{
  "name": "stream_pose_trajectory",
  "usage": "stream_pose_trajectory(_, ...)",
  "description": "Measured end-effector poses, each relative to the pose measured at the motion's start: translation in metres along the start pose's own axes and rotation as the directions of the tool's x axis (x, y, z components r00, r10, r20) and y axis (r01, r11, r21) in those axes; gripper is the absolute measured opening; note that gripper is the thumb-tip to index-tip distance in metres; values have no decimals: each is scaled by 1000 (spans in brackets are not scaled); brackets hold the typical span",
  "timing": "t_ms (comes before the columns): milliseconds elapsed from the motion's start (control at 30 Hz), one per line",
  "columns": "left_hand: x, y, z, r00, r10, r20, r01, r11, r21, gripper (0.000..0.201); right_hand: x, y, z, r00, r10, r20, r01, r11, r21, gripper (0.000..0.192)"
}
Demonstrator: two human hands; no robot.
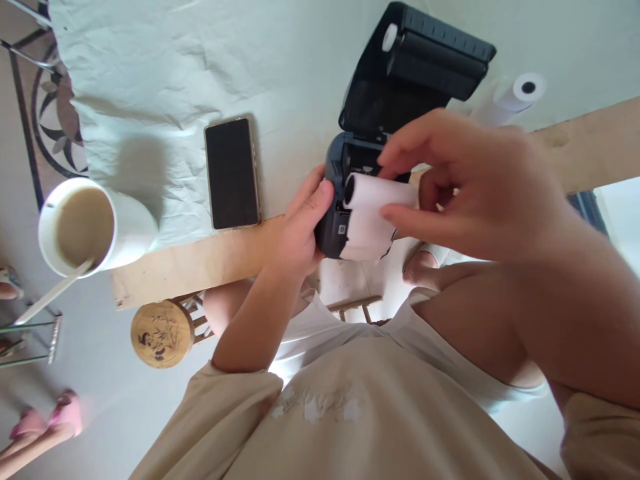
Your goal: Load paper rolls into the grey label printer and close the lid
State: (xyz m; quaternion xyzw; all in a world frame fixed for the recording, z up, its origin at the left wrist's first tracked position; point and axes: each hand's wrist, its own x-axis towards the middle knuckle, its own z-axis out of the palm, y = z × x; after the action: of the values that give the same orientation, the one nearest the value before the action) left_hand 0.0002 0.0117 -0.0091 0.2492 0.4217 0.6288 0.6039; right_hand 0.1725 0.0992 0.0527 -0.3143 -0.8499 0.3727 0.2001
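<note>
Left hand grips the printer by its left side, thumb on top edge; right hand has a narrow pinch on the paper roll, thumb on the near face, fingertips by the far edge.

Left to right: white mug at far left, light brown drink inside, a pale stirrer leaning out over the rim. Phone lies screen dark on the tablecloth, between mug and printer. Printer is held at the table's near edge, lid swung open away from the person. Roll is at the mouth of its bay, loose tail draped over the near end; can't tell if it's seated, fingers block part. Second roll on the cloth at right, behind the right hand, not in any container.

Step looks like fitting paper. Next move likely calls for squaring the roll in the bay, keeping the tail out front, with the left hand steadying the body; lid after that.
</note>
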Motion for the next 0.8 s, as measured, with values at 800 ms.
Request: stream_pose_trajectory(800,7,-10,-14,997,-2,72,4,1000,-27,33,-7,65,-1,912,-21,-410,-116,945,-306,54)
